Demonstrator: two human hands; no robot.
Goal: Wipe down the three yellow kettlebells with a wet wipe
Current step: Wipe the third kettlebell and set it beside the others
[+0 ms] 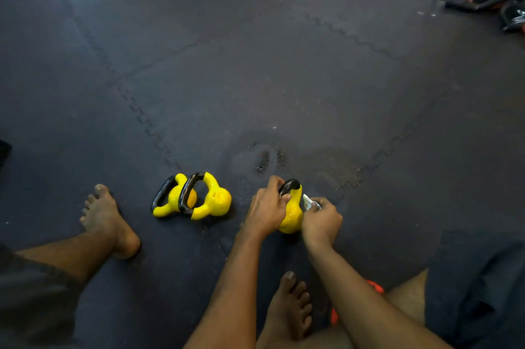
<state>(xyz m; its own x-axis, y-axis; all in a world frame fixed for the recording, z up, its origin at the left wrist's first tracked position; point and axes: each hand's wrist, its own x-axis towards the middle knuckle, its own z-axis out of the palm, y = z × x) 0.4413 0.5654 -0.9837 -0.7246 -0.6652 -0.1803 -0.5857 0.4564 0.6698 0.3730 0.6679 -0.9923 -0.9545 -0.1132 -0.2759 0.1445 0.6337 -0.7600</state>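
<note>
In left hand (265, 208), kettlebell (291, 215), handle (288, 186) away.

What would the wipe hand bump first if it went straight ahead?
Most likely the yellow kettlebell gripped by the left hand; the wipe in the right hand looks beside it.

Ahead of us the dark mat floor (255, 78) lies open. To our left, two yellow kettlebells (218, 201) and a bare foot (109, 220) block the way.
</note>
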